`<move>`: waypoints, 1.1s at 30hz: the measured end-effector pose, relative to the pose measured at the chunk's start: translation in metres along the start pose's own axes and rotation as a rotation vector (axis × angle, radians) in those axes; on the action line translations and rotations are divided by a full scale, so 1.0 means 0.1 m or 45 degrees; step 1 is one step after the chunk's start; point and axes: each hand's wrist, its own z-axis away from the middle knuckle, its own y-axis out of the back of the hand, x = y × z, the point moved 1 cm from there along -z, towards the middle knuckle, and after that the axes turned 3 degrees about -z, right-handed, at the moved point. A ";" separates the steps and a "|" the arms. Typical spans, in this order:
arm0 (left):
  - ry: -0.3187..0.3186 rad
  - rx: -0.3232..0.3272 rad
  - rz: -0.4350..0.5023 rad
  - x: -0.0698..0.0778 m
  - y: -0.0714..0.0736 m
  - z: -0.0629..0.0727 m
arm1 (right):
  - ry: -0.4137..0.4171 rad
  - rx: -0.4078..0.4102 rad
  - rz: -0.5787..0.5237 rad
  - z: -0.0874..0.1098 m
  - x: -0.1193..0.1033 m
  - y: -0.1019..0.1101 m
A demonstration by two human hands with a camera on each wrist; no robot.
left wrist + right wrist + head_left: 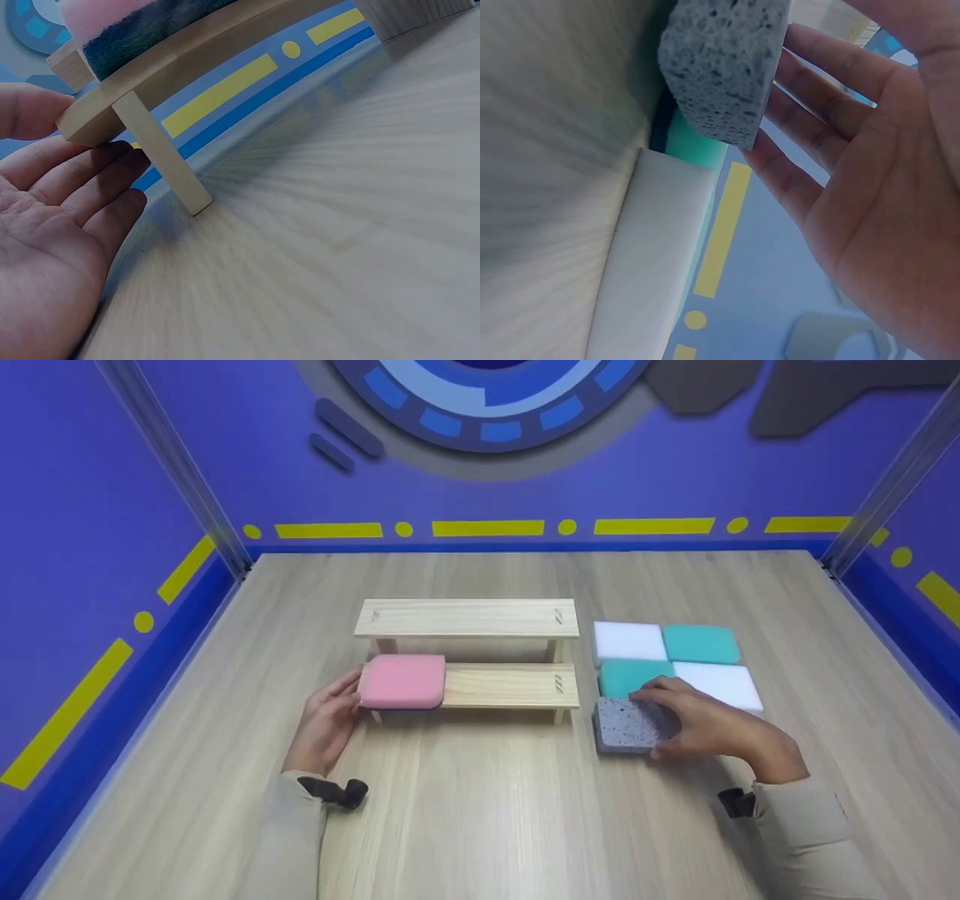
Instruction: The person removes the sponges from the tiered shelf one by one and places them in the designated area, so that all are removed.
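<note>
My right hand (705, 724) holds a grey porous sponge (630, 725) between thumb and fingers, at the near side of a group of sponges. In the right wrist view, the fingers of the right hand (885, 187) lie along one side of the grey sponge (724, 67), which looks tilted off the table. My left hand (330, 720) grips the left end of the lower step of a two-step wooden rack (502, 686). A finger lies on the end of the step and other fingers are beneath it. On that end sits a pink sponge (403, 681) with a dark scouring underside.
Beyond the grey sponge lie two green sponges (701, 643) and two white sponges (628, 641), set side by side on the wooden table (480, 810). The rack's upper step (465, 617) stands behind the lower one. Blue walls (480, 502) enclose the back and sides.
</note>
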 end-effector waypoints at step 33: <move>0.001 0.010 0.034 -0.01 0.02 0.00 | 0.028 -0.014 0.019 0.04 -0.01 -0.03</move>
